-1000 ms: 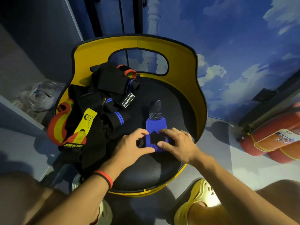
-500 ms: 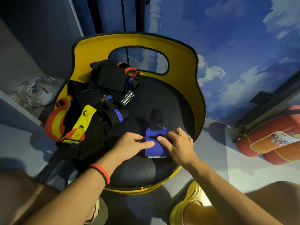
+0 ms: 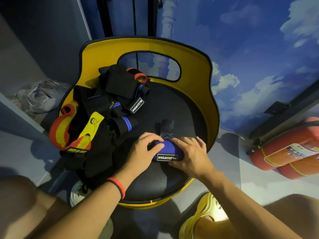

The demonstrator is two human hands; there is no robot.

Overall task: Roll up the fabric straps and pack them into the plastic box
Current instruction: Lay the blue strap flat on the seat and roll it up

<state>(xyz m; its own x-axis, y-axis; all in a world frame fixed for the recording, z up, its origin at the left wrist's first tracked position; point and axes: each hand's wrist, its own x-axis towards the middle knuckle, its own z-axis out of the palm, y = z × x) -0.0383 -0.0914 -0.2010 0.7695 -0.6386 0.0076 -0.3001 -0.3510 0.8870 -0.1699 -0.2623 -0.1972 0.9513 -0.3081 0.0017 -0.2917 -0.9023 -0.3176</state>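
Blue fabric strap: partly rolled into a short cylinder, lying on the black seat of a yellow-backed chair, toward the seat's front right. The roll's long axis runs left to right across the seat; a white-lettered label faces the camera on its near side. An unrolled black tail extends from the roll straight away from the person, toward the chair back, so the strap as a whole points front to back while the roll lies crosswise.

Left hand: curled over the left end of the roll, fingers on top, thumb on the near side, gripping it. A red-and-black band sits on the wrist.

Right hand: cupped over the right end of the roll, fingers spread on top, thumb under the label edge, closed on the same roll.

Remaining straps: a loose heap on the left half of the seat, mostly black, some with blue stripes, one red-and-yellow loop at the far left edge, one yellow tag with a drawn figure. Unrolled, lying every way; just beside the left hand but apart from the blue roll.

Red fire extinguishers: lying on the floor to the right, well apart from the chair.
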